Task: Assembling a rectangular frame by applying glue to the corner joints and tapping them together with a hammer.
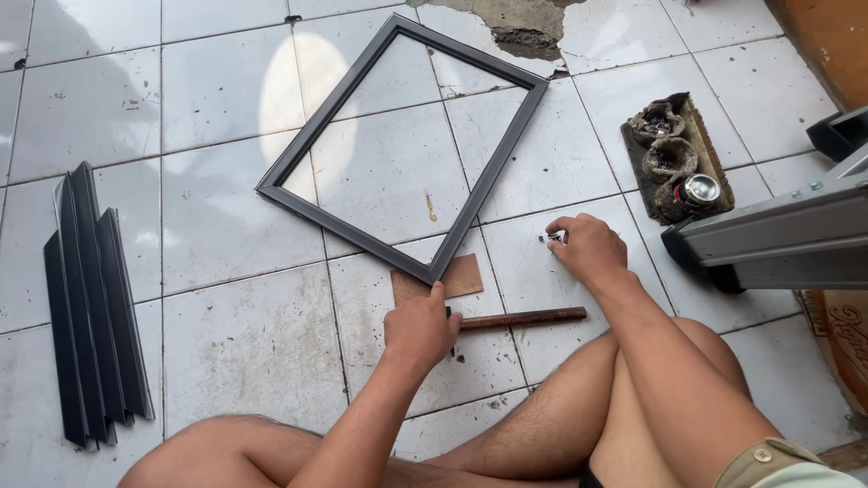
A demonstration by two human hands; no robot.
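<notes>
A person sits on a white tiled floor, the left hand curled over one end of a brown rod just below the near corner of a dark rectangular frame, which rests on a piece of cardboard. The right hand pinches a small metal part between thumb and fingertips, right of the frame. Dark metal strips lie at left; a tray of small containers sits at right.

Head camera looks steeply down, close above floor.
</notes>
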